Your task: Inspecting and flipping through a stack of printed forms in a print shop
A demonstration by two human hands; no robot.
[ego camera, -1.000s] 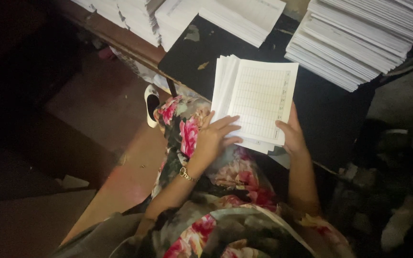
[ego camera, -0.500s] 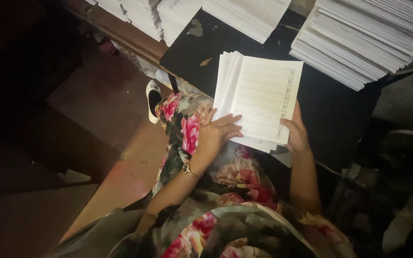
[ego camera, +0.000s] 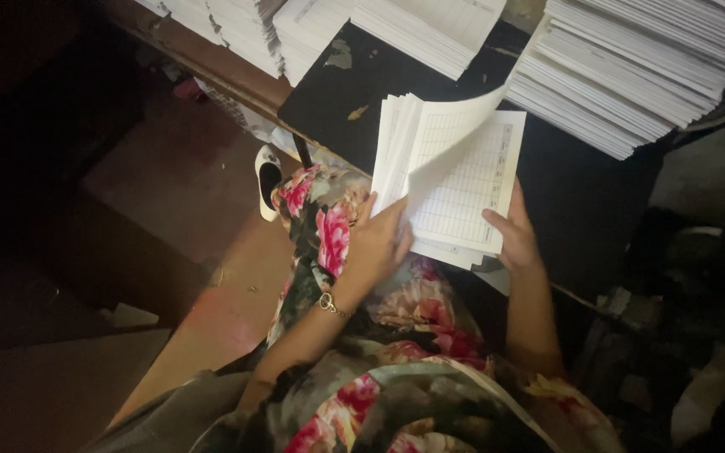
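— Lifting a page, is she?

— Yes. The left hand (ego camera: 377,245) has its fingers pinched on one ruled sheet (ego camera: 446,138), and the sheet curls up off the paper bundle (ego camera: 455,180). The right hand (ego camera: 515,243) grips the bundle's lower right corner, thumb on top.

— Where is the bundle?

— On the black table (ego camera: 581,201), near its front edge, above her flowered lap.

— How much is done?

— I think only a little. Just one sheet is up, and many lie under it.

— Is there room?

— Some bare table to the right. Tall white paper stacks (ego camera: 631,75) crowd the back, so the page could bump them.
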